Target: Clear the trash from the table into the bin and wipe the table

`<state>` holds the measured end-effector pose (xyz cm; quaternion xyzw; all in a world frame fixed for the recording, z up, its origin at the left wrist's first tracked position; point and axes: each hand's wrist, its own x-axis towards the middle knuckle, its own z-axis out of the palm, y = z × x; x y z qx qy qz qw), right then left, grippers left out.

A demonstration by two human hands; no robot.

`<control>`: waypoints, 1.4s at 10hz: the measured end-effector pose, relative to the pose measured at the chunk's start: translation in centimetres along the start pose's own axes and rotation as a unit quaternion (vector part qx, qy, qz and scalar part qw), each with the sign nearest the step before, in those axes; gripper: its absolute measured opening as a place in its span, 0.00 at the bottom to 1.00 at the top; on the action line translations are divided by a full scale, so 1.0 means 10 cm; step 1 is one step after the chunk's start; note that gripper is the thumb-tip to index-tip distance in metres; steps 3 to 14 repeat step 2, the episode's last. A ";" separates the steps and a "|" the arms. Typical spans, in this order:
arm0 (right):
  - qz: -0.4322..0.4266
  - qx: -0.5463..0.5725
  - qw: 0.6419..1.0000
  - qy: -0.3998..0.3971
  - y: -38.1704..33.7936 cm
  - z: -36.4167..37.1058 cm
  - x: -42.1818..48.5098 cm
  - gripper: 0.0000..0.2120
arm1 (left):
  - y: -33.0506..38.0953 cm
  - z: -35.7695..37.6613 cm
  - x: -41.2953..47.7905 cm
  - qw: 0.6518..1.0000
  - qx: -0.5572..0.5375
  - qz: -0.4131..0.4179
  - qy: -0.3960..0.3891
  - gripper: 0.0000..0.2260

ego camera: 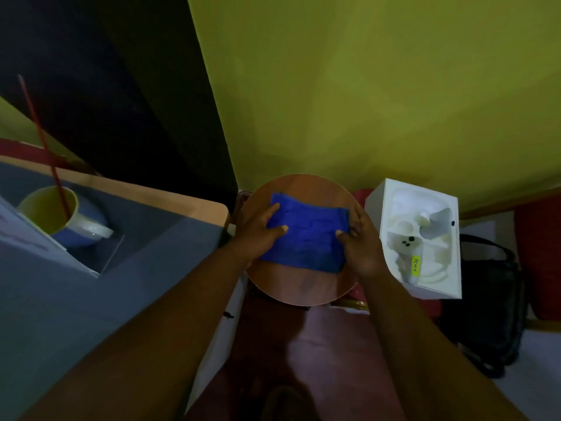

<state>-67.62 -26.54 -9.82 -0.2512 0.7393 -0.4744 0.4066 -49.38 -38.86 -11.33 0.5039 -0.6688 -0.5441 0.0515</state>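
Observation:
A folded blue cloth (306, 235) lies flat on a small round wooden table (303, 287) against the yellow-green wall. My left hand (258, 230) grips the cloth's left edge, thumb on top. At the cloth's right edge my right hand (359, 243) holds it the same way. A white box (420, 238) with a moulded white insert and small bits inside stands just right of the table, open side up. No trash shows on the table's bare wood.
To the left is a larger table (170, 226) with a grey top and tan edge, carrying a blue-and-white mug (63, 217) with a red stick in it. A black bag (485, 299) sits on the floor at right. Dark red floor lies below.

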 end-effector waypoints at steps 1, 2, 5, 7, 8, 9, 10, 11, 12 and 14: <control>-0.027 -0.095 0.995 0.027 0.00 -0.01 -0.04 0.32 | 0.04 0.02 -0.03 0.997 0.065 0.021 0.021 0.30; -0.023 -0.127 0.987 0.091 -0.02 0.01 -0.07 0.30 | 0.08 0.01 -0.05 0.993 0.097 0.042 0.061 0.31; -0.023 -0.127 0.987 0.091 -0.02 0.01 -0.07 0.30 | 0.08 0.01 -0.05 0.993 0.097 0.042 0.061 0.31; -0.023 -0.127 0.987 0.091 -0.02 0.01 -0.07 0.30 | 0.08 0.01 -0.05 0.993 0.097 0.042 0.061 0.31; -0.023 -0.127 0.987 0.091 -0.02 0.01 -0.07 0.30 | 0.08 0.01 -0.05 0.993 0.097 0.042 0.061 0.31; -0.023 -0.127 0.987 0.091 -0.02 0.01 -0.07 0.30 | 0.08 0.01 -0.05 0.993 0.097 0.042 0.061 0.31; -0.023 -0.127 0.987 0.091 -0.02 0.01 -0.07 0.30 | 0.08 0.01 -0.05 0.993 0.097 0.042 0.061 0.31; -0.023 -0.127 0.987 0.091 -0.02 0.01 -0.07 0.30 | 0.08 0.01 -0.05 0.993 0.097 0.042 0.061 0.31; -0.023 -0.127 0.987 0.091 -0.02 0.01 -0.07 0.30 | 0.08 0.01 -0.05 0.993 0.097 0.042 0.061 0.31; -0.023 -0.127 0.987 0.091 -0.02 0.01 -0.07 0.30 | 0.08 0.01 -0.05 0.993 0.097 0.042 0.061 0.31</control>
